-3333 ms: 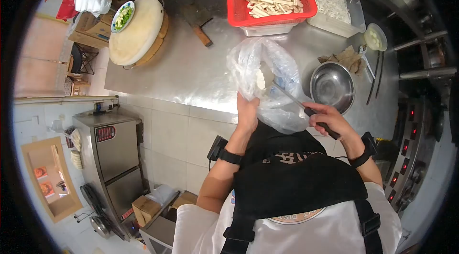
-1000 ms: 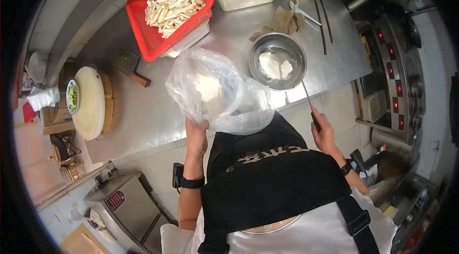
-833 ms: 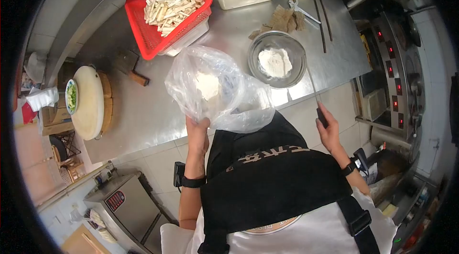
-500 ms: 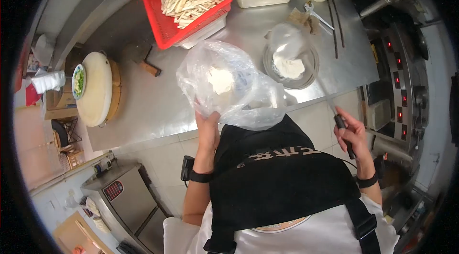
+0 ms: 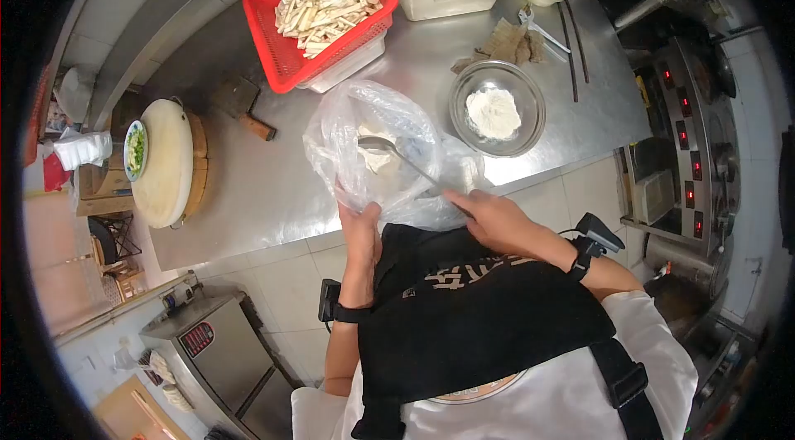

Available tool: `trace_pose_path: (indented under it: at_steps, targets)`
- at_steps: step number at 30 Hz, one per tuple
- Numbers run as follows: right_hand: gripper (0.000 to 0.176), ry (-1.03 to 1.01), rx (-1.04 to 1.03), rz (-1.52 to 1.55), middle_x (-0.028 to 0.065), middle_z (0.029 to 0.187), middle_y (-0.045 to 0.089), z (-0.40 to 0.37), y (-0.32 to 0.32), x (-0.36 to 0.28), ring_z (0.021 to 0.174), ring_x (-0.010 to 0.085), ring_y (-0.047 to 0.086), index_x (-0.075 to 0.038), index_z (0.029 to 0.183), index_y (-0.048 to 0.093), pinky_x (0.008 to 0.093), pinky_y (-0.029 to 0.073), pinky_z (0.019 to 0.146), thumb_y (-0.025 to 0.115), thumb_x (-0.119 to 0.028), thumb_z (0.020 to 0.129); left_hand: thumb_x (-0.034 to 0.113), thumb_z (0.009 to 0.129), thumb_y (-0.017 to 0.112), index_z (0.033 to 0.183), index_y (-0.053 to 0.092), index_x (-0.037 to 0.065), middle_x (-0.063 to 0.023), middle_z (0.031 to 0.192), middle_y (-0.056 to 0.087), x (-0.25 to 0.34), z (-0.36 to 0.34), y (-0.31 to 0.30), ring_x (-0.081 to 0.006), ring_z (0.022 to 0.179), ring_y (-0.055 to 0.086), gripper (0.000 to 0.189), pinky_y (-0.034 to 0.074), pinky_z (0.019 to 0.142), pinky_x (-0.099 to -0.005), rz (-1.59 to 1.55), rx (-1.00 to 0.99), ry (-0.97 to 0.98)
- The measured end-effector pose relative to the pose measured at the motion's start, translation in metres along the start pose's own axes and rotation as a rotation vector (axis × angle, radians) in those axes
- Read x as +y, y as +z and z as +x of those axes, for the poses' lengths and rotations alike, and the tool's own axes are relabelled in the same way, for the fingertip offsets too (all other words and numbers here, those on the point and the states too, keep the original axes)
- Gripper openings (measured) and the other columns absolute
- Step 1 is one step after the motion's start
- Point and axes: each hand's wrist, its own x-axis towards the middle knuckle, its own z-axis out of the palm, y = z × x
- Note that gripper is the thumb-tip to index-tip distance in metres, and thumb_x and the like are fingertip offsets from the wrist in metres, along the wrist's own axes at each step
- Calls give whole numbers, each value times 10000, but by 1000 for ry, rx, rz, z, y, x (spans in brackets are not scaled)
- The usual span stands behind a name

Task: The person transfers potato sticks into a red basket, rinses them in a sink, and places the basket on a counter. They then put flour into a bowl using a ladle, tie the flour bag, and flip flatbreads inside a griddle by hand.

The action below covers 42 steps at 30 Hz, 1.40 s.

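Observation:
A clear plastic bag (image 5: 331, 135) with white powder (image 5: 377, 162) inside is at the table's front edge, its mouth spread wide. My left hand (image 5: 361, 229) is closed on the bag's near side. In my right hand (image 5: 494, 223) is the handle of a metal ladle (image 5: 403, 157), whose bowl is inside the bag's opening, over the powder. The fingers partly hide the handle. Right of the bag stands a shiny round bowl (image 5: 538, 123) with a mound of white powder (image 5: 494, 114) in it.
Behind the bag is a red basket (image 5: 258, 30) of pale cut strips, beside a tub (image 5: 451, 5) of white shreds. A cleaver (image 5: 248, 114) and a round cutting board (image 5: 170, 171) lie left. Brown cloth-like pieces (image 5: 507, 44), a white spoon (image 5: 546, 30) and chopsticks (image 5: 574, 59) lie back right.
My right hand has brought the ladle leftward from beside the table into the bag. The blurred ladle no longer covers the round bowl. My left hand still grips the bag.

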Motion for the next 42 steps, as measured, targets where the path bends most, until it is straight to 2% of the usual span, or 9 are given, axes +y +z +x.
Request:
trace_pose_path:
  at_steps: [5,7,21,25,29,31,33,34,42]
  targets:
    - [491,-85,20,431,149,691,538,-6,-19,21,579,208,548,-107,1247,433,332,458,543,479,-18,766,-108,606,402,1354,139,27,-121,1277,332,1,0,3,-236,1177,351,804,269,985,-321,15,-7,-12]
    - [490,306,-203,832,67,631,505,-18,-50,7,467,83,451,-93,1250,440,233,383,404,504,-11,771,-106,608,406,1355,135,25,-122,1285,324,-2,3,1,-235,1184,344,805,262,991,-322,22,7,1]
    - [520,361,-68,1416,93,612,479,-108,-106,33,342,51,364,32,1246,388,166,307,327,525,-33,749,-91,616,411,1350,130,13,-118,1275,335,0,4,8,-228,1172,348,793,261,982,-310,12,-44,-5]
    - [504,281,179,1242,51,625,488,-131,-101,41,377,45,383,0,1244,411,173,307,348,492,18,747,-93,613,411,1348,138,15,-122,1265,342,-2,5,8,-232,1168,352,792,272,974,-307,27,-23,-8]
    - [506,502,403,833,13,615,476,-127,-67,51,418,37,399,-105,1254,435,165,312,377,483,43,773,-94,607,413,1340,158,15,-121,1251,352,-5,6,8,-231,1157,363,784,285,963,-302,40,-9,3]
    - [510,560,370,746,37,671,513,-124,-45,71,508,84,464,-120,1251,439,208,383,460,498,40,770,-94,603,414,1328,181,9,-116,1233,364,-5,6,9,-228,1137,377,769,296,949,-291,52,-3,-6]
    - [535,166,556,254,60,828,563,-118,-23,90,687,139,519,-78,1259,418,258,442,642,512,51,748,-92,603,415,1321,192,6,-116,1226,368,-5,7,10,-228,1128,382,758,301,940,-287,55,-9,-1]
    - [538,298,494,265,106,886,562,-119,-25,83,785,218,516,-66,1246,422,297,421,751,514,66,732,-90,603,417,1314,204,4,-115,1219,371,-5,7,10,-227,1118,387,748,306,932,-282,59,-12,4]
    - [516,232,530,95,152,744,484,-125,-12,94,637,278,488,-80,1226,438,310,419,598,511,60,736,-88,612,422,1304,218,0,-115,1203,379,-4,5,14,-231,1109,393,726,320,911,-285,58,16,-8]
